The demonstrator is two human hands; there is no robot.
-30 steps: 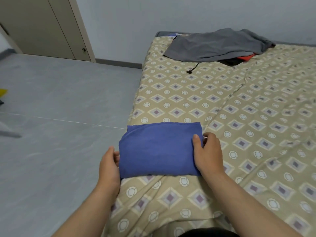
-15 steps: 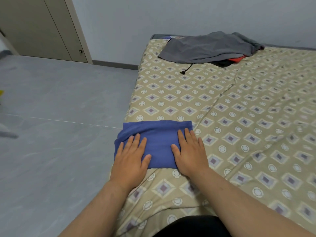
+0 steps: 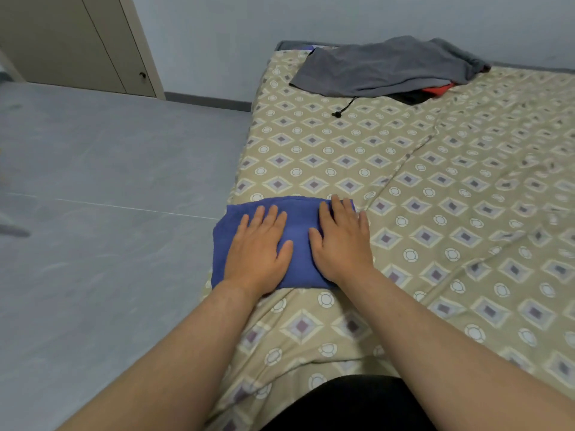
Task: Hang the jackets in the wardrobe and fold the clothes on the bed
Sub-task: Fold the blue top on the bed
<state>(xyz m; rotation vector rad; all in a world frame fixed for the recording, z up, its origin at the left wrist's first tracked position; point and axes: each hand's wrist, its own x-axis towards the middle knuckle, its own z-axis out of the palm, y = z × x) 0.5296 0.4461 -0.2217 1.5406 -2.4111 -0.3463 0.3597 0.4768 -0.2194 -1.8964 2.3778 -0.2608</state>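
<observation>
A folded blue garment [image 3: 300, 244] lies at the near left edge of the bed [image 3: 404, 181], which has a beige patterned cover. My left hand [image 3: 259, 251] presses flat on its left half with straight, spread fingers. On its right half my right hand [image 3: 340, 244] lies flat too, fingertips at the far right corner. At the far end of the bed a grey garment [image 3: 382, 68] lies spread out, with a black drawcord hanging from it. A red piece [image 3: 438, 89] and a dark piece show under its right side.
Grey floor [image 3: 109, 213] runs along the left of the bed. A beige wardrobe [image 3: 77, 42] with shut doors stands at the far left against the wall. My dark-clothed lap shows at the bottom edge.
One second ago my hands held the blue garment by its left and right ends. They then came on top of it and have slid forward, pressing it flat.
</observation>
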